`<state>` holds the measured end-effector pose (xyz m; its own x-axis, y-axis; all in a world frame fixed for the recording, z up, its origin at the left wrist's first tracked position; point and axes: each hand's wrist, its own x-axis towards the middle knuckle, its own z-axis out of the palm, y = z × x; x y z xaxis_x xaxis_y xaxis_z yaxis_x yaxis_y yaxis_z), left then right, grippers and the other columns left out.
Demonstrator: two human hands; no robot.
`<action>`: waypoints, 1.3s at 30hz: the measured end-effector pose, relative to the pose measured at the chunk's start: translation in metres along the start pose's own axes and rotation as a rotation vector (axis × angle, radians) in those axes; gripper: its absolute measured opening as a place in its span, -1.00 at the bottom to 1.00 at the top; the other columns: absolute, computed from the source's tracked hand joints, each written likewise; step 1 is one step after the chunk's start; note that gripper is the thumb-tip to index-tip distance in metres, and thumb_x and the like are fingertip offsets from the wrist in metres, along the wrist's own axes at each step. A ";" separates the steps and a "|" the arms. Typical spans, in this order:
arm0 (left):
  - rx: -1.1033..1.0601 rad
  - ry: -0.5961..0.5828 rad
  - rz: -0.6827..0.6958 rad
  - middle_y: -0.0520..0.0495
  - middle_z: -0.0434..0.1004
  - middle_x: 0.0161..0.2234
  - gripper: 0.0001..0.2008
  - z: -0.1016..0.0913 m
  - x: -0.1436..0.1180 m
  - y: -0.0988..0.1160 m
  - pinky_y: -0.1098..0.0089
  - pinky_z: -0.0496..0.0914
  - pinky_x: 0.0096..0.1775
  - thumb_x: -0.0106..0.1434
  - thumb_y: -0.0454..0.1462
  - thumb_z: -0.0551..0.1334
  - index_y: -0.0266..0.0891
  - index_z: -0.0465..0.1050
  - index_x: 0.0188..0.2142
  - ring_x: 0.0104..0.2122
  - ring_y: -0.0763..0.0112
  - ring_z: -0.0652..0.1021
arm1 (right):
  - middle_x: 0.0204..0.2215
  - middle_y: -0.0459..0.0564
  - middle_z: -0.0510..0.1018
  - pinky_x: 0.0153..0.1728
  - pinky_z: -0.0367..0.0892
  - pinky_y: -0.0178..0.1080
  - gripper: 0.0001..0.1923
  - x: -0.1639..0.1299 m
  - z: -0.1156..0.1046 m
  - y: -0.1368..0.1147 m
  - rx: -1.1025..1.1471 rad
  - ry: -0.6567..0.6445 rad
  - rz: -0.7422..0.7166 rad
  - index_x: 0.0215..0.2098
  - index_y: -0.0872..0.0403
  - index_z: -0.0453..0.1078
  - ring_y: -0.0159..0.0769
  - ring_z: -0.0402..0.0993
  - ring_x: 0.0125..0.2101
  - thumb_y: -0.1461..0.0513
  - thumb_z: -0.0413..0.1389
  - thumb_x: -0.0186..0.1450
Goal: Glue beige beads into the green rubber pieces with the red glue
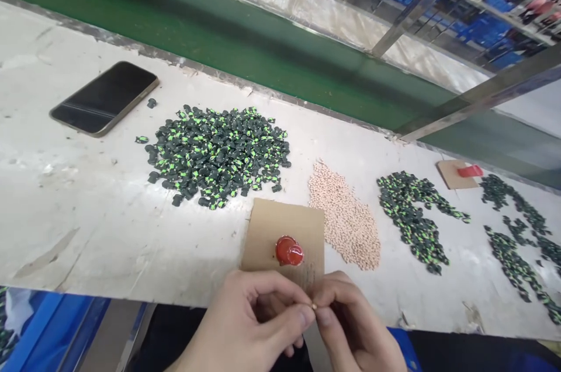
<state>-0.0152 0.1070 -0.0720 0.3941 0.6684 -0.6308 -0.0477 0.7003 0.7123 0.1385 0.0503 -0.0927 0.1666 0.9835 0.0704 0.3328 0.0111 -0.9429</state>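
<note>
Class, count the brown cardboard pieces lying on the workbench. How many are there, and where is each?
2. One cardboard piece lies near the bench's front edge, just beyond the hands, carrying a red blob. A smaller one sits far right, bearing a red item.

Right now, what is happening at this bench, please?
A person sits at a white worktable and brings both hands together at its near edge. The left hand and the right hand pinch one small tan bead between their fingers. Just beyond lies a cardboard piece with a blob of red paste on it. Farther back are a heap of black-and-green parts, a pile of tan beads and a dark phone.
</note>
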 end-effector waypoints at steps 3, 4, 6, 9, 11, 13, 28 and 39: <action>0.093 0.153 0.157 0.08 0.60 -0.59 -0.92 -0.010 0.001 -0.005 0.51 0.46 -0.44 0.13 -0.24 0.38 -0.10 0.70 -0.42 -0.56 0.43 0.56 | -0.37 -0.12 0.44 -0.34 0.39 -0.38 -0.84 0.010 -0.005 0.010 -0.078 -0.016 -0.032 -0.20 -0.07 0.37 -0.35 0.43 -0.36 0.32 0.04 0.49; 0.144 0.194 0.234 0.07 0.64 -0.55 -0.91 -0.014 0.002 -0.008 0.51 0.48 -0.43 0.16 -0.24 0.37 -0.08 0.71 -0.39 -0.54 0.42 0.59 | -0.35 -0.11 0.45 -0.30 0.41 -0.38 -0.83 0.015 -0.006 0.014 -0.121 -0.011 -0.063 -0.19 -0.06 0.37 -0.35 0.44 -0.34 0.34 0.03 0.49; 0.259 0.234 0.375 0.05 0.72 -0.43 -0.87 -0.024 0.005 -0.015 0.53 0.52 -0.39 0.22 -0.25 0.34 -0.04 0.72 -0.32 -0.47 0.40 0.65 | -0.32 -0.10 0.46 -0.26 0.41 -0.35 -0.81 0.022 -0.005 0.021 -0.203 -0.004 -0.128 -0.17 -0.05 0.37 -0.34 0.45 -0.30 0.37 0.02 0.48; 0.390 0.254 0.497 0.02 0.78 -0.26 -0.80 -0.032 0.011 -0.026 0.56 0.55 -0.32 0.30 -0.28 0.28 -0.04 0.71 -0.20 -0.36 0.39 0.71 | -0.31 -0.10 0.48 -0.27 0.39 -0.35 -0.79 0.027 0.000 0.025 -0.300 -0.020 -0.206 -0.16 -0.03 0.36 -0.34 0.46 -0.29 0.41 0.02 0.45; 0.426 0.275 0.542 0.03 0.78 -0.28 -0.79 -0.034 0.013 -0.030 0.58 0.56 -0.31 0.31 -0.31 0.26 -0.08 0.68 -0.16 -0.37 0.42 0.72 | -0.31 -0.11 0.47 -0.29 0.38 -0.35 -0.79 0.028 0.001 0.025 -0.337 -0.024 -0.231 -0.16 -0.03 0.35 -0.35 0.45 -0.31 0.42 0.02 0.44; 0.448 0.282 0.572 0.06 0.76 -0.37 -0.81 -0.033 0.014 -0.031 0.60 0.56 -0.32 0.31 -0.33 0.25 -0.11 0.66 -0.18 -0.45 0.46 0.70 | -0.31 -0.11 0.47 -0.31 0.37 -0.35 -0.79 0.027 0.000 0.025 -0.351 -0.036 -0.235 -0.17 -0.03 0.35 -0.35 0.44 -0.32 0.42 0.02 0.44; 0.445 0.288 0.588 0.14 0.75 -0.40 -0.83 -0.033 0.016 -0.029 0.67 0.53 -0.41 0.29 -0.34 0.25 -0.08 0.62 -0.26 -0.49 0.51 0.69 | -0.26 -0.06 0.49 -0.28 0.40 -0.33 -0.78 0.022 -0.006 0.035 -0.414 -0.091 -0.241 -0.13 -0.02 0.36 -0.33 0.46 -0.27 0.43 0.03 0.44; 0.087 0.178 0.357 0.11 0.70 -0.39 -0.86 -0.016 0.001 -0.008 0.52 0.56 -0.33 0.21 -0.29 0.37 0.03 0.70 -0.30 -0.42 0.40 0.65 | -0.38 -0.12 0.45 -0.29 0.46 -0.34 -0.85 0.019 -0.014 0.000 0.120 -0.065 0.147 -0.22 -0.05 0.39 -0.36 0.46 -0.36 0.22 0.04 0.53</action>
<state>-0.0293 0.1062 -0.0832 0.2014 0.9042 -0.3768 -0.0720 0.3973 0.9149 0.1545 0.0661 -0.0866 0.1436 0.9857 -0.0880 0.1960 -0.1155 -0.9738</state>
